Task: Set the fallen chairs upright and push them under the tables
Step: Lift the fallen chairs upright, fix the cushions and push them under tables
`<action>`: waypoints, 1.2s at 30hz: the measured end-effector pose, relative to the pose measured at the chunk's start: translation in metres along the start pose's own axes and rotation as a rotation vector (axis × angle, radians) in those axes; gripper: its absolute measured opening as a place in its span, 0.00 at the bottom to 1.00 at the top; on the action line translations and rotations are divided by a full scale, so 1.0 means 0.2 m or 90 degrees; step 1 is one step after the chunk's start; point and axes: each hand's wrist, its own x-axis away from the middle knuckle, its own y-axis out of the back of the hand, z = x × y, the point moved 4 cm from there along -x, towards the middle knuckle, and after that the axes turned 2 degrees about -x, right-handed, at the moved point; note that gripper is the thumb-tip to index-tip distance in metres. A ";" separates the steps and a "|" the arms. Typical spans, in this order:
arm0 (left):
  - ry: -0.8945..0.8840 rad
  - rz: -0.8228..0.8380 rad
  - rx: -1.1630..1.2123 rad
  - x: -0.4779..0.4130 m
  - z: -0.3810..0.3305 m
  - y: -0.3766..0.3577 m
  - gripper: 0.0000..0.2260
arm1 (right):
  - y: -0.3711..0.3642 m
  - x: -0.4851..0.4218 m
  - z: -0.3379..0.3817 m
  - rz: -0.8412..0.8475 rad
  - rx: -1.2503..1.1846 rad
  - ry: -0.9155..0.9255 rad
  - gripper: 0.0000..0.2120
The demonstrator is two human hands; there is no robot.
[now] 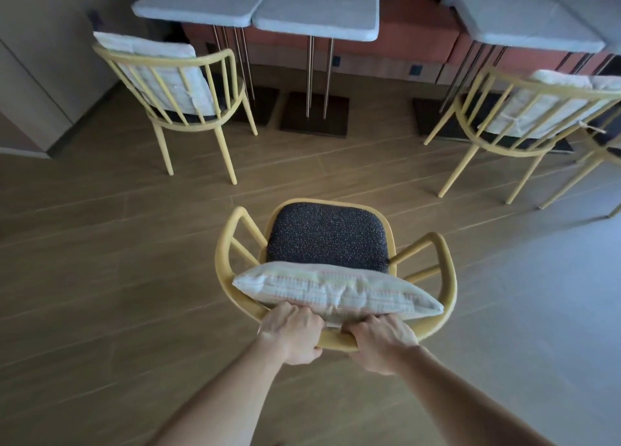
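Note:
A yellow chair (447, 270) stands upright on the floor right in front of me, with a dark speckled seat pad and a pale cushion (336, 292) leaning against its backrest. My left hand (292, 333) and my right hand (379, 344) both grip the top rail of that backrest, close together. The chair faces a grey table (319, 11), about a chair's length short of it. Beneath that table no chair is tucked in.
Another yellow chair (174, 85) stands at the left grey table (201, 1). A third yellow chair (524, 116) stands at the right table (524, 18). An orange bench (416, 25) runs behind the tables. Dark square table bases (314, 114) sit on the wooden floor.

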 end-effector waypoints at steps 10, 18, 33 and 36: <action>0.015 0.017 0.026 -0.61 0.45 0.26 0.16 | 0.40 -0.63 -0.35 -0.047 -0.008 0.036 0.18; 0.056 0.017 0.036 -1.11 0.90 0.53 0.16 | 0.80 -1.21 -0.59 -0.060 0.018 0.068 0.17; 0.031 0.000 0.033 -1.99 1.86 0.92 0.15 | 1.49 -2.34 -0.91 -0.062 -0.006 0.050 0.16; 0.027 0.004 0.020 -2.15 2.03 1.00 0.16 | 1.60 -2.53 -0.95 -0.069 -0.003 0.052 0.15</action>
